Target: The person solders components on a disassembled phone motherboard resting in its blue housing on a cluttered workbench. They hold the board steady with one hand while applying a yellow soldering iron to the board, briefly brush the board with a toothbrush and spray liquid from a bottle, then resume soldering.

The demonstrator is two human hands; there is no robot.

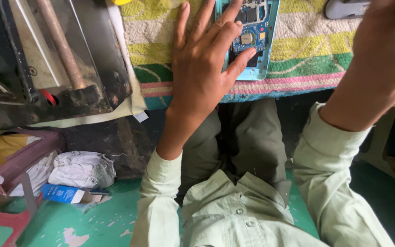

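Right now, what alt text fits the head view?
A left hand rests flat on an opened light-blue phone with its circuit board exposed, lying on a striped cloth. The right hand is raised, blurred, at the frame's edge.

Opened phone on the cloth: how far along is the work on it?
Done: the phone lies back-off, circuit board exposed, on the patterned cloth. In hand: the left hand rests flat on it; the right hand is raised, blurred. Left: the back is still off.

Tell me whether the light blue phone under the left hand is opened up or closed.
Opened up: the phone lies with its back cover off, circuit board exposed, while the left hand rests on it.
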